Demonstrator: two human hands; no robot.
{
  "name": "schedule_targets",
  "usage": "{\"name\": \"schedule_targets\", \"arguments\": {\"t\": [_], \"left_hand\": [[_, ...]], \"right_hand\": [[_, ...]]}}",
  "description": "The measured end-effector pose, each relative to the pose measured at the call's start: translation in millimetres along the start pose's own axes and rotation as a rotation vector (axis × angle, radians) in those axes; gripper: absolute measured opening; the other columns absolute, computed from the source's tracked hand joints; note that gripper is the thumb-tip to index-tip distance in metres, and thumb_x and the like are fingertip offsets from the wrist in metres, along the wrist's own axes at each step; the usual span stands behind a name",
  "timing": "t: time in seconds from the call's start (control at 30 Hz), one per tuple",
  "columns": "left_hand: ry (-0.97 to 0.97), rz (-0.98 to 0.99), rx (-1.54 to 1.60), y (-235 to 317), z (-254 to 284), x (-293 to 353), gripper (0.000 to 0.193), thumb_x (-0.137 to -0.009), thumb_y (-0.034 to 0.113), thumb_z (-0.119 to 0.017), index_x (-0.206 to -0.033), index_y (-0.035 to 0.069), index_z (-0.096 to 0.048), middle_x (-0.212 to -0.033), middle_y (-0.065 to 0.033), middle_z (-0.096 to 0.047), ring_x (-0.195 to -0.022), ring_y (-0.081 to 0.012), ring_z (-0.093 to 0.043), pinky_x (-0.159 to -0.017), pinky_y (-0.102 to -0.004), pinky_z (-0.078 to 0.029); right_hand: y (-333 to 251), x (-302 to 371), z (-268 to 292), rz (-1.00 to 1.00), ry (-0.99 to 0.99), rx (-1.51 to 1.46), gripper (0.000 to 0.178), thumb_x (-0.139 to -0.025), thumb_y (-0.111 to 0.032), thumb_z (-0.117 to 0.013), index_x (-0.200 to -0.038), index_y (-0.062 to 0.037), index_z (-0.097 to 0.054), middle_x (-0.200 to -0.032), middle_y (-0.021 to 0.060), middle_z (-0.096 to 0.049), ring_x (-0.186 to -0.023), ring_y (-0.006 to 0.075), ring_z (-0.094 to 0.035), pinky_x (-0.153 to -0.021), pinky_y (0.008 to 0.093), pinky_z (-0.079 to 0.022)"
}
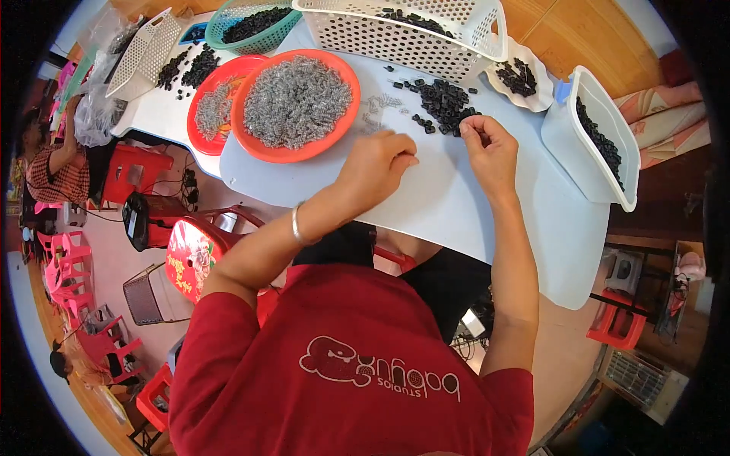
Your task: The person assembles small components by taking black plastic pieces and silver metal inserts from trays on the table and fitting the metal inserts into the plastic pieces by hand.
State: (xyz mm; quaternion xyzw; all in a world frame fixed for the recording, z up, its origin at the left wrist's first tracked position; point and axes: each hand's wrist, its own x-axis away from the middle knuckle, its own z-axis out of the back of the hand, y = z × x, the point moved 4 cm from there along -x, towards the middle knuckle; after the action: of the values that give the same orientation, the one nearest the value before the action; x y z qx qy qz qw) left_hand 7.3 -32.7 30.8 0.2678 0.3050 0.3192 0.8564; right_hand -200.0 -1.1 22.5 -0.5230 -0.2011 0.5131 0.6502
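Observation:
My left hand [378, 169] hovers over the pale blue table [441, 194], its fingers curled together. Whatever it may hold is hidden. To its right, my right hand [493, 156] pinches thumb against forefinger at the near right edge of a heap of small black plastic parts [442, 102]. Anything between those fingertips is too small to make out. A few small clear pieces [382, 102] lie loose beyond my left hand. Left of them, an orange-red bowl [352, 112] is heaped with small clear and grey pieces [296, 99].
A white perforated basket [395, 39] and a scalloped dish [541, 97] of black parts stand behind. At right is a pale tub [566, 152] of black parts. A second red bowl [196, 139] and green basket [266, 43] stand left. Other people sit further left.

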Motion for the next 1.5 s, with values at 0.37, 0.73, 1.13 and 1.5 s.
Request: {"name": "schedule_targets", "arguments": {"t": [0.37, 0.73, 1.13, 1.5], "left_hand": [[-0.115, 0.386, 1.308, -25, 4, 45, 0.013, -0.086, 0.001, -0.067, -0.098, -0.004, -0.066, -0.086, -0.0083, -0.067, -0.077, -0.0144, -0.066, -0.07, -0.0274, -0.057], [-0.177, 0.437, 1.368, -30, 10, 51, 0.017, -0.089, 0.005, -0.064, -0.103, -0.003, -0.067, -0.087, -0.0089, -0.068, -0.079, -0.0145, -0.068, -0.074, -0.0267, -0.057], [-0.077, 0.448, 1.456, -31, 13, 47, 0.015, -0.092, 0.004, -0.06, -0.104, -0.004, -0.065, -0.092, -0.0101, -0.067, -0.079, -0.0144, -0.067, -0.074, -0.0289, -0.057], [0.328, 0.455, 1.354, -23, 0, 37, 0.008, -0.091, -0.002, -0.059, -0.097, -0.004, -0.062, -0.086, -0.0089, -0.066, -0.072, -0.0141, -0.067, -0.064, -0.0268, -0.059]], "right_hand": [[-39, -5, -47, 0.32, -0.097, 0.172, 0.005, -0.081, -0.001, -0.066, -0.086, -0.001, -0.066, -0.074, 0.006, -0.059, -0.062, 0.0156, -0.054, -0.056, 0.0274, -0.044], [-51, -29, -83, 0.255, -0.302, 0.677, 0.01, -0.077, -0.01, -0.068, -0.085, -0.0026, -0.069, -0.077, 0.0077, -0.062, -0.069, 0.0211, -0.061, -0.063, 0.0335, -0.048], [-65, -14, -83, 0.391, -0.393, 0.584, 0.007, -0.085, -0.006, -0.061, -0.088, 0.0001, -0.059, -0.082, 0.012, -0.057, -0.078, 0.0277, -0.058, -0.07, 0.0371, -0.047], [-105, 23, -68, 0.472, -0.455, 0.421, 0.008, -0.078, -0.004, -0.065, -0.082, -0.0026, -0.058, -0.08, 0.011, -0.054, -0.079, 0.0313, -0.055, -0.069, 0.0408, -0.045]]}}
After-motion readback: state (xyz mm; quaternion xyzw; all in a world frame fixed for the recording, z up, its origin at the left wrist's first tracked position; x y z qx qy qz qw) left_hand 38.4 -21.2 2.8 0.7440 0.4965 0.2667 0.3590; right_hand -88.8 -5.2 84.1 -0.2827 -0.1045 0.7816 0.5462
